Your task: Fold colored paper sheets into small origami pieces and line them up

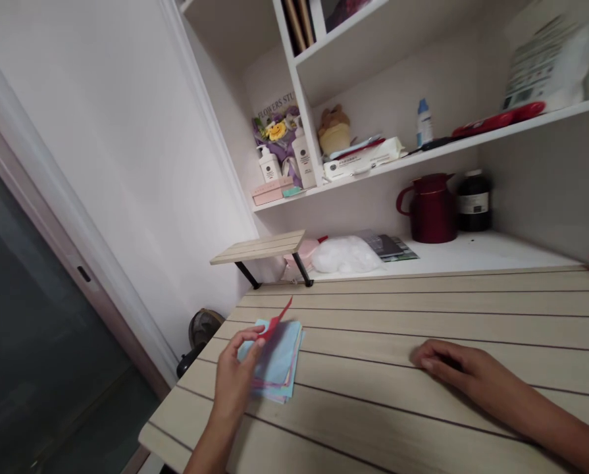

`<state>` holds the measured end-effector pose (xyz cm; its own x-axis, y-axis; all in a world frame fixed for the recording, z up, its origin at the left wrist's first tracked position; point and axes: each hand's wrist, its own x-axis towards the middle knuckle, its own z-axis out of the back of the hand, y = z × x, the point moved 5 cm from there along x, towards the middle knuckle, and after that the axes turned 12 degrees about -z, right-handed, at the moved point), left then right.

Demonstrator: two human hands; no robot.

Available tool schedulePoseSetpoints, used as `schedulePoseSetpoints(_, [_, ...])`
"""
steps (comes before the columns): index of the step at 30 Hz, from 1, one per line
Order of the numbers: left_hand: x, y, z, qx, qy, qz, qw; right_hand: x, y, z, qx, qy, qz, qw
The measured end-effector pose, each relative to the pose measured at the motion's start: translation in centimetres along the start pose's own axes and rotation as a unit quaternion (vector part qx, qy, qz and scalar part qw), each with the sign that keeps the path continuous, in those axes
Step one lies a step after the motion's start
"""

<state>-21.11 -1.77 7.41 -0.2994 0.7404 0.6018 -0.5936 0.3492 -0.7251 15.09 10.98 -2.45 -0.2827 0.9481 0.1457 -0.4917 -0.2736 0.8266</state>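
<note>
My left hand (239, 359) is closed in a pinch on a red sheet of paper (276, 320), seen nearly edge-on and tilted up. Just beneath it lies a stack of square coloured paper (280, 359), with light blue on top and pink and pale edges showing below. Out to the right, my right hand (445, 363) rests on the slatted wooden table (353, 395). Its fingers are curled in loosely, and nothing shows in them.
A small raised wooden shelf (259, 247) stands at the table's far left corner. Behind the table are a white plastic bag (346, 254), a dark red jug (431, 209) and a dark bottle (474, 201). Shelves above hold pump bottles (269, 164) and a plush toy (334, 130).
</note>
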Motion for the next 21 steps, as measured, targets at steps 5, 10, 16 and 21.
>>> schedulePoseSetpoints(5, [0.6, -5.6, -5.2, -0.316, -0.005, 0.113, 0.942, -0.1, 0.6, 0.8, 0.159, 0.001, -0.041, 0.986])
schedulePoseSetpoints(10, [-0.8, -8.2, -14.1, -0.487, 0.179, 0.207, 0.830, -1.3, 2.0, 3.1, 0.369, 0.062, -0.093, 0.923])
schedulePoseSetpoints(16, [-2.4, -6.1, -21.3, -0.501, 0.222, 0.295, 0.783, -3.2, 4.7, 4.6, 0.506, 0.187, -0.152, 0.828])
schedulePoseSetpoints(21, [-3.3, -4.1, -23.2, -0.491, 0.200, 0.320, 0.785, -3.3, 4.2, 5.0, 0.531, 0.166, -0.183, 0.811])
